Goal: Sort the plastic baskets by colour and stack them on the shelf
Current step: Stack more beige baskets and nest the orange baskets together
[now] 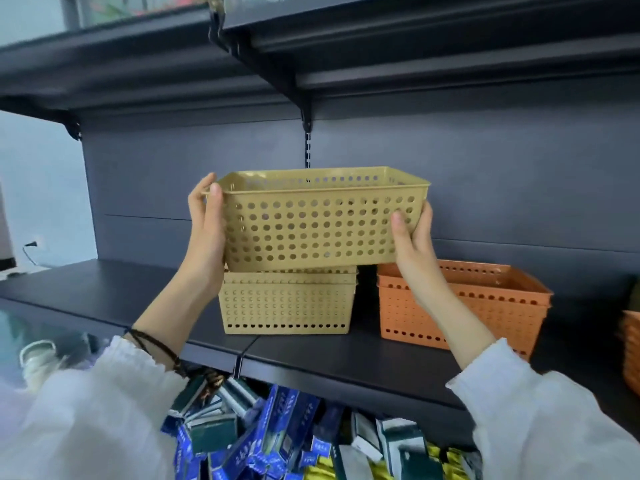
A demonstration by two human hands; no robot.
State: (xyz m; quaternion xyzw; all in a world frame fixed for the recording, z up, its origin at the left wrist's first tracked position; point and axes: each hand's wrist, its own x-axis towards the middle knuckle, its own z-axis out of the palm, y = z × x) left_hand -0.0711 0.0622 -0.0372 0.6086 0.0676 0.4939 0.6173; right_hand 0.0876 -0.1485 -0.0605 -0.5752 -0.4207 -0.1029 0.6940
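A yellow perforated plastic basket (pixel 311 223) is held up in the air with both hands. My left hand (pixel 207 230) grips its left end at the rim, and my right hand (pixel 412 240) grips its lower right end. Directly beneath it a stack of yellow baskets (pixel 287 303) stands on the dark shelf (pixel 104 289). The held basket's bottom sits just above that stack's rim. A stack of orange baskets (pixel 498 306) stands to the right on the same shelf, partly hidden by my right forearm.
A dark upper shelf (pixel 415 46) overhangs close above. More orange baskets (pixel 631 348) show at the right edge. Below the shelf lie several blue and green packets (pixel 277 438). The shelf's left part is bare dark board.
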